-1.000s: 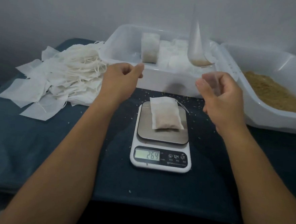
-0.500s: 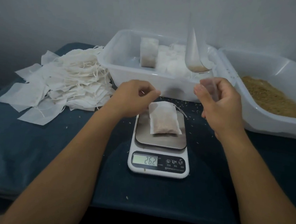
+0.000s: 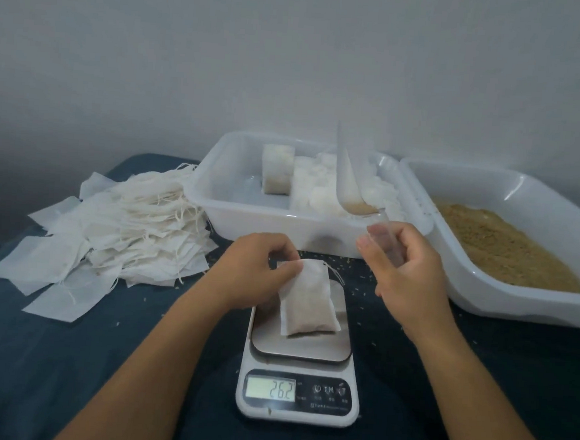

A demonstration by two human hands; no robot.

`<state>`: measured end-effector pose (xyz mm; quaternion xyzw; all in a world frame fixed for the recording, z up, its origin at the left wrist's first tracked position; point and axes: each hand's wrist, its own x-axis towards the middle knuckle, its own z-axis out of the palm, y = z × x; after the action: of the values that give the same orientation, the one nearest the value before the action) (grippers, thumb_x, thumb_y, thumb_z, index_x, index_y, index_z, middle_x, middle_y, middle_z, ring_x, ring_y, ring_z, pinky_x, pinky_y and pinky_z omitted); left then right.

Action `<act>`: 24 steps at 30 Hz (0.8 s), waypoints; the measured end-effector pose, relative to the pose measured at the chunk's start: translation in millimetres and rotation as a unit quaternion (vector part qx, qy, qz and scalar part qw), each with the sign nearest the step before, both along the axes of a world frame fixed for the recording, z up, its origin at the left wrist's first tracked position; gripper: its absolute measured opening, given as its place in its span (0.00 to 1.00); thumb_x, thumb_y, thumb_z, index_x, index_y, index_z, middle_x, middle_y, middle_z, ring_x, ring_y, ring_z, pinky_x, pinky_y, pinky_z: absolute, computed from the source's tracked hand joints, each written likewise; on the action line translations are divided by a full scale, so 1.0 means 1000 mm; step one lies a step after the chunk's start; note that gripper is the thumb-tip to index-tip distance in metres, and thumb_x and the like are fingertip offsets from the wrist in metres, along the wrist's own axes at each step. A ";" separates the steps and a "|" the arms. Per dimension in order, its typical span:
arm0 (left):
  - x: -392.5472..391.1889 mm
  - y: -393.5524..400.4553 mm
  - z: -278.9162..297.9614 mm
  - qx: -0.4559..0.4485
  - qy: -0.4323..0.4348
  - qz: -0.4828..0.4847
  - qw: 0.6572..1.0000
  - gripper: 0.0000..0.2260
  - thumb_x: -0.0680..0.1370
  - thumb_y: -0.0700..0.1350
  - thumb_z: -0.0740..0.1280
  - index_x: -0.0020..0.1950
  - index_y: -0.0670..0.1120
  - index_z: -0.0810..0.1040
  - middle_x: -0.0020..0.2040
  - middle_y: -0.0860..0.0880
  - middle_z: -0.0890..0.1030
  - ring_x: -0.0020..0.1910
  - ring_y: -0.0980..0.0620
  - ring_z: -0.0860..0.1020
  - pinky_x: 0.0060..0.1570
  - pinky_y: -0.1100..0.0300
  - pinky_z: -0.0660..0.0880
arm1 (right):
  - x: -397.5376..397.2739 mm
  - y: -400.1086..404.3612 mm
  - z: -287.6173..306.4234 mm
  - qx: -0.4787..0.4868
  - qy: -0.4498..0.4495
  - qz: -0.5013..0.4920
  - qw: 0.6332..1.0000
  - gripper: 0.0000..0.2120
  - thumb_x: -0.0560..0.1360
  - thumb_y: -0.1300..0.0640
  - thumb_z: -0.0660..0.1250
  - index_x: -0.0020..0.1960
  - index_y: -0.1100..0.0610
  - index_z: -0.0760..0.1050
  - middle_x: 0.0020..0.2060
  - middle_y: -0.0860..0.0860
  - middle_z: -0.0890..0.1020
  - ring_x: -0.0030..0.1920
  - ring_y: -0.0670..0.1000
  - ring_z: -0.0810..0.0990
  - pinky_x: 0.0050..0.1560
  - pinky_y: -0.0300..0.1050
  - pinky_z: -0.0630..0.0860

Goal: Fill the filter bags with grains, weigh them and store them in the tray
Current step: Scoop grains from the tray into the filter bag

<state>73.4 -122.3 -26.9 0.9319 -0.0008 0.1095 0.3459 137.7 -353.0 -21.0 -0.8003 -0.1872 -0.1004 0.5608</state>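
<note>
Bag: filled filter bag (image 3: 308, 303) on scale (image 3: 299, 368), long axis pointing away from the person.
Left hand (image 3: 257, 269): nearer, pinching its top-left corner.
Right hand (image 3: 405, 262): apparently grasping a clear scoop (image 3: 349, 179).
Tray (image 3: 248, 213): straight beyond.

Dim, flat, cool indoor light; soft shadows under white plastic tray (image 3: 247, 217). Slightly hazy, noisy, soft detail. Wide-angle bending at edges. Lit scale display (image 3: 270, 388) readable.

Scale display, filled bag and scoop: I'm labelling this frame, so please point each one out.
scale display (image 3: 271, 388), head view, on the lit digits reading 26.2.
filled bag (image 3: 308, 302), head view, on the middle of its cloth face.
scoop (image 3: 347, 186), head view, on its clear bowl above the grains.
</note>
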 end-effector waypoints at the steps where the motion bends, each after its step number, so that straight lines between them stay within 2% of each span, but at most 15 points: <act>1: -0.001 0.000 0.001 -0.009 -0.004 -0.011 1.000 0.04 0.80 0.53 0.70 0.45 0.58 0.79 0.44 0.62 0.81 0.45 0.63 0.78 0.43 0.67 0.71 | -0.001 -0.001 0.001 0.003 0.001 0.000 1.000 0.07 0.76 0.38 0.72 0.51 0.37 0.77 0.44 0.36 0.83 0.36 0.37 0.80 0.40 0.42 0.76; 5: -0.004 -0.002 0.011 -0.011 -0.028 -0.050 0.998 0.03 0.81 0.54 0.69 0.47 0.58 0.78 0.44 0.62 0.82 0.44 0.60 0.79 0.45 0.63 0.76 | -0.003 -0.002 0.006 0.008 0.008 -0.005 1.000 0.09 0.73 0.35 0.70 0.52 0.34 0.76 0.44 0.36 0.83 0.39 0.37 0.81 0.40 0.40 0.75; 11: -0.005 -0.003 0.055 0.006 -0.104 -0.097 0.990 0.06 0.79 0.47 0.73 0.48 0.59 0.80 0.42 0.63 0.83 0.39 0.57 0.81 0.39 0.70 0.74 | -0.006 -0.007 0.015 0.024 0.013 -0.007 1.000 0.13 0.69 0.30 0.68 0.52 0.30 0.75 0.45 0.34 0.84 0.38 0.37 0.82 0.37 0.40 0.75; 16: 0.016 0.018 0.114 0.066 -0.143 -0.053 0.986 0.09 0.78 0.47 0.74 0.48 0.61 0.77 0.41 0.64 0.83 0.46 0.66 0.80 0.42 0.76 0.73 | -0.010 -0.010 0.022 0.038 0.018 -0.012 0.999 0.14 0.68 0.30 0.67 0.52 0.30 0.76 0.47 0.32 0.83 0.41 0.38 0.83 0.37 0.42 0.76; 19: 0.045 0.036 0.133 0.082 -0.134 -0.012 0.988 0.09 0.79 0.48 0.72 0.47 0.62 0.76 0.42 0.63 0.82 0.45 0.66 0.80 0.41 0.73 0.73 | -0.012 -0.010 0.028 0.046 0.028 -0.005 0.999 0.14 0.67 0.30 0.67 0.52 0.29 0.76 0.47 0.33 0.84 0.40 0.39 0.83 0.37 0.43 0.76; 24: 0.097 0.058 0.131 0.135 -0.086 0.012 0.987 0.08 0.80 0.44 0.69 0.49 0.58 0.75 0.43 0.61 0.81 0.45 0.59 0.79 0.44 0.63 0.73 | -0.014 -0.007 0.035 0.053 0.044 -0.007 0.998 0.15 0.63 0.31 0.68 0.49 0.27 0.75 0.46 0.27 0.82 0.43 0.36 0.83 0.39 0.44 0.78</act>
<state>170.6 -64.8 103.7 0.9572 -0.0342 0.1921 0.2138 123.4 -360.2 14.0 -0.7743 -0.1514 -0.0790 0.6093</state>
